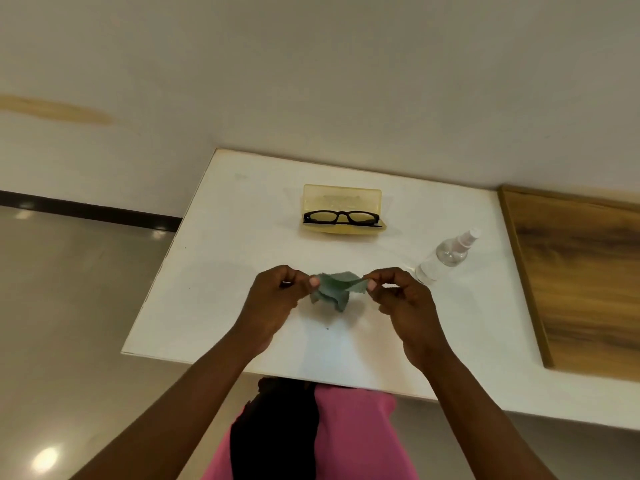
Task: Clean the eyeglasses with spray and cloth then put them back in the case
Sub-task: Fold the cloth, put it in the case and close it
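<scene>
- Cloth (333,289): a small grey-green square at centre frame, held just above the white table (214,271). It sags and creases between the two grips, so it is judged thin, soft and very light. It should be taken by pinching its edges or corners, as is done here.
- Left hand (277,299): left of centre, knuckles up, thumb and forefinger pinching the cloth's left edge. The other fingers are curled under.
- Right hand (403,299): right of centre, a mirror of the left, pinching the cloth's right corner between thumb and forefinger. Both forearms reach in from the bottom of the frame and converge on the cloth.
- Eyeglasses (341,217): black-framed, folded, lying in the open yellow case (341,199) in the upper middle of the table, well apart from the hands. They are judged light and stiff, with lenses that smear and scratch easily. The frame or bridge is the place to hold them, not the glass.
- Spray bottle (446,256): clear, lying on its side at the right of the table, near the right hand but not touched. It is judged smooth, light and likely to roll, and is best gripped round the body.
- Assessment: the cloth is being spread out, and the glasses are not yet lifted.
</scene>
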